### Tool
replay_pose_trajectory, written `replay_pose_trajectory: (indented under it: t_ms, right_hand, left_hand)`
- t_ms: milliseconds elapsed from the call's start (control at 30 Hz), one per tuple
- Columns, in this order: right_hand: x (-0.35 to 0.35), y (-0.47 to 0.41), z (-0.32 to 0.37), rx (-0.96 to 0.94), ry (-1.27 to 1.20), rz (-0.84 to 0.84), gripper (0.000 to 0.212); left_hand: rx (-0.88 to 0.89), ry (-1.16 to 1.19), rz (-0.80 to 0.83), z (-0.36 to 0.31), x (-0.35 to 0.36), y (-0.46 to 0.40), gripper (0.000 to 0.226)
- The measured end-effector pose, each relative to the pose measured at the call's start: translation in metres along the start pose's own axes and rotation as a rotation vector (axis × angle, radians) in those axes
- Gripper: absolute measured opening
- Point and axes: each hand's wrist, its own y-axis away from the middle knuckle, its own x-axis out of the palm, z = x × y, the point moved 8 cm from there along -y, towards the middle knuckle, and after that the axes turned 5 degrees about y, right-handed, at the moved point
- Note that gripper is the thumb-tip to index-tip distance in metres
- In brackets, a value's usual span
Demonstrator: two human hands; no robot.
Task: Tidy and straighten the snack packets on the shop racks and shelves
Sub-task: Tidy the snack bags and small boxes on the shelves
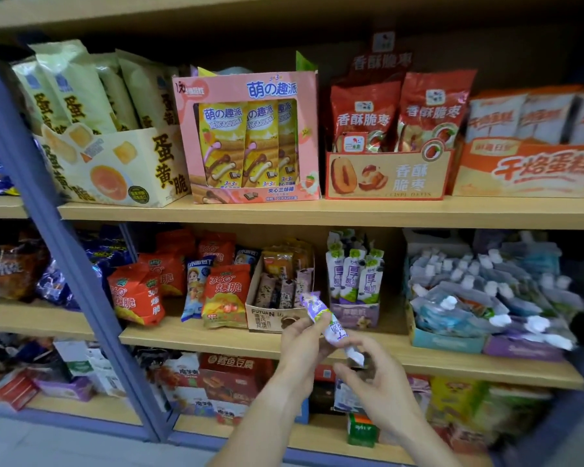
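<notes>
A slim purple and white snack packet (331, 326) is held slantwise in front of the middle shelf (216, 335). My left hand (300, 348) pinches its upper part between thumb and fingers. My right hand (375, 379) grips its lower end, fingers curled around it. Just behind the packet stands a purple display box (358, 313) with matching upright packets (351, 274). To its left a brown carton (267, 318) holds small bars.
Orange and red snack bags (226, 294) stand loosely on the middle shelf's left. Spouted pouches (486, 298) fill boxes at the right. The top shelf (317, 212) carries yellow, pink, red and orange display boxes. A blue-grey upright post (75, 261) crosses at the left.
</notes>
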Motion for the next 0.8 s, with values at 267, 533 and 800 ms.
replay_pose_trajectory:
  t_ms: [267,533,800]
  right_hand:
    - [-0.025,0.005,-0.042,0.376,-0.435,-0.258,0.03]
    - [-0.04,0.007,-0.053,0.478,-0.836,-0.226,0.044]
    - [-0.045,-0.014,-0.038,0.525,-0.828,-0.311,0.024]
  left_hand:
    - [-0.022,0.074,0.045,0.009,0.025,0.013,0.039]
    - [0.089,0.156,-0.037,-0.007,0.011,0.011,0.021]
    - [0.112,0.127,-0.016,0.013,0.006,0.0,0.022]
